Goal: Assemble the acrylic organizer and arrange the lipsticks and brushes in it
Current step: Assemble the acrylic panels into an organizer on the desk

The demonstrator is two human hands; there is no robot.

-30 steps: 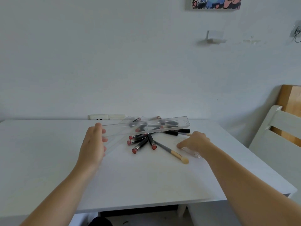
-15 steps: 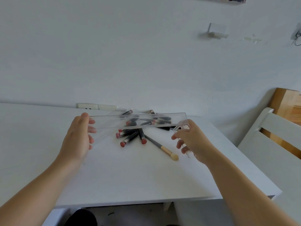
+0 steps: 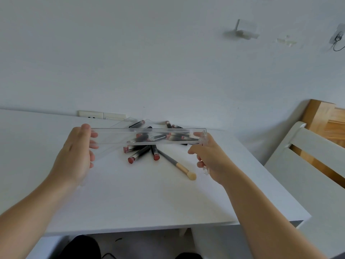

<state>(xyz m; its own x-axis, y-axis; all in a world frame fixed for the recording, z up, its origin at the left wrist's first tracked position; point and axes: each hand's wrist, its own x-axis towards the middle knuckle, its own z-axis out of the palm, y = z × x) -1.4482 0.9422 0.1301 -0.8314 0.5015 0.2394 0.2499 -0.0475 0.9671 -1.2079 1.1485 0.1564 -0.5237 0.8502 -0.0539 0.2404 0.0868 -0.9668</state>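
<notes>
- Two hands are up over the table. The left hand (image 3: 74, 154) grips the left end of one long clear tray (image 3: 149, 136), with its fingers curled round the end.
- The right hand (image 3: 211, 157) grips the right end of the tray, fingers curled. It also holds one small clear piece (image 3: 205, 170) under its palm.
- The tray is held level in the air, just above the pile.
- The lipsticks (image 3: 139, 156) lie in a messy pile on the table; about ten show, but an exact count is hard.
- One brush (image 3: 177, 166) with a pale tip lies beside them.
- More clear pieces (image 3: 123, 124) lie behind the pile.
- The table (image 3: 149, 202) is white, against a white wall (image 3: 149, 62).
- One white chair (image 3: 308, 165) stands to the right.
</notes>
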